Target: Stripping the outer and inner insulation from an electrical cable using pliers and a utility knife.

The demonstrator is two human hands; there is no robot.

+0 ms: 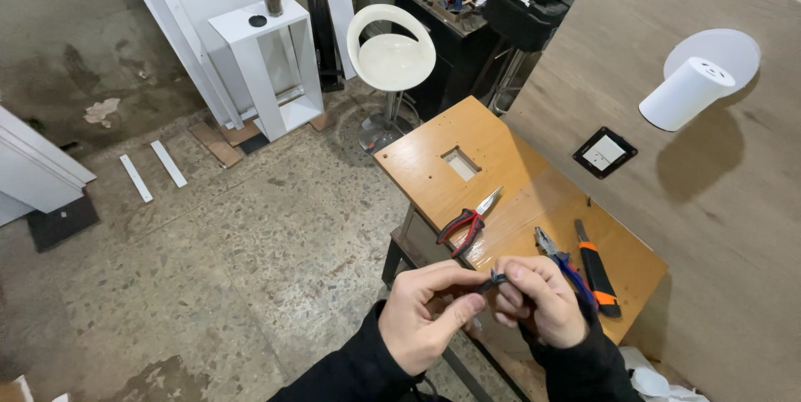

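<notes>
Wooden workbench (509,185) beside a grey panel (734,227); on it lie red-handled pliers (469,223), blue-handled pliers (561,262) and an orange-black utility knife (596,268). Left hand (425,314) and right hand (538,300) pinch a small dark part (496,280) between their fingertips, largely hidden.

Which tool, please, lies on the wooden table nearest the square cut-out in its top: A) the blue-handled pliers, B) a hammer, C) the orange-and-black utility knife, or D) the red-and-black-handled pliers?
D: the red-and-black-handled pliers lie just below the square cut-out, while the blue-handled pliers and the orange-and-black utility knife lie farther along the wooden table, and no hammer shows there.
</notes>
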